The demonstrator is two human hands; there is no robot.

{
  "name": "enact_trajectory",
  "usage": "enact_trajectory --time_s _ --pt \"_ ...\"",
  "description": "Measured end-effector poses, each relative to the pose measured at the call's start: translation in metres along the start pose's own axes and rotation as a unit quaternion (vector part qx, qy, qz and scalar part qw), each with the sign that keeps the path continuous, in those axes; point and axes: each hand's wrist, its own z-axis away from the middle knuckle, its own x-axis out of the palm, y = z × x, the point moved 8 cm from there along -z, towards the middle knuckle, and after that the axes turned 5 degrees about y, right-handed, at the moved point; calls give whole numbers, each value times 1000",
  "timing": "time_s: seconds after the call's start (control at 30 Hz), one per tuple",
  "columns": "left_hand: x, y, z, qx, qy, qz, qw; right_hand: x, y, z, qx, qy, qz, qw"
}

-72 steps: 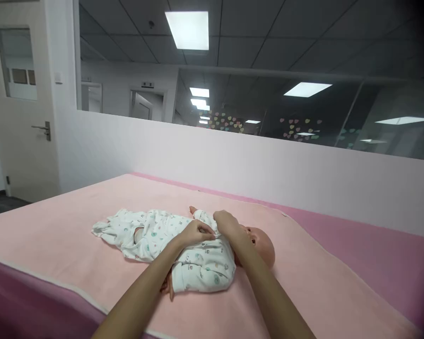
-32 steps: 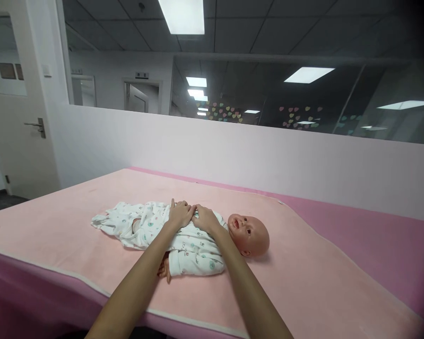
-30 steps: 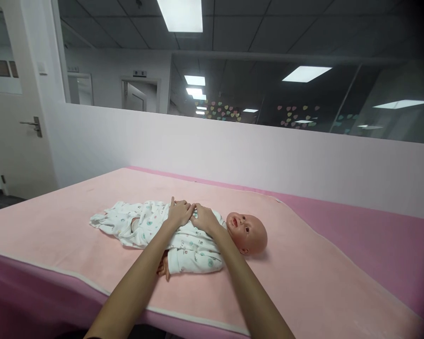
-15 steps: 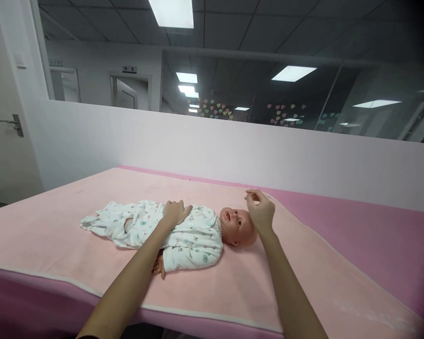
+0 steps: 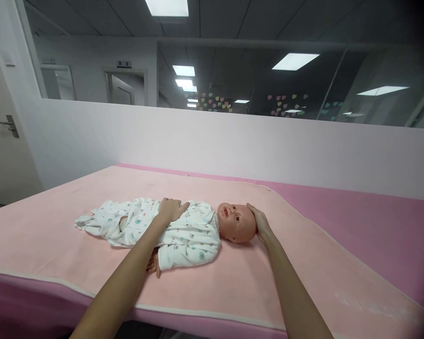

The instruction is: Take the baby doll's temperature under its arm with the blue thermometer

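A baby doll (image 5: 236,223) lies on its back, its head toward the right and its legs toward the left. It wears a white printed outfit (image 5: 194,235). My left hand (image 5: 171,209) rests flat over the doll's belly, fingers stretched out, holding nothing. Against the crown of the doll's head lies my right hand (image 5: 260,222), open and cupped, with its fingers along the far side of the head. Part of my right hand's palm side is hidden by the head. One doll hand (image 5: 153,263) shows beside my left forearm.
A pale pink mat (image 5: 212,292) lies under the doll, over a darker pink cover (image 5: 374,221). Behind stands a low white wall (image 5: 233,146) with glass above it. A door with a metal handle (image 5: 11,125) is at the far left.
My right hand has come down from above the doll's head and now touches its crown, fingers spread along it. My left hand stays on the belly. The view has shifted slightly.
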Motion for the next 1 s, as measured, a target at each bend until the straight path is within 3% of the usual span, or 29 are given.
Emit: enact_trajectory --time_s 0.33,0.53,0.8,1.0 --pt "-5 -1 3 -10 22 -9 1000 4 -7 6 -71 -34 -22 997" --pt "-5 -2 4 -16 20 -2 1000 12 -5 13 -43 -96 -19 994" --pt "-7 -1 4 -12 27 42 999 8 -3 8 -48 -76 -30 996" --pt "-6 3 5 10 -3 1 1000 9 -6 10 -66 -84 -21 994"
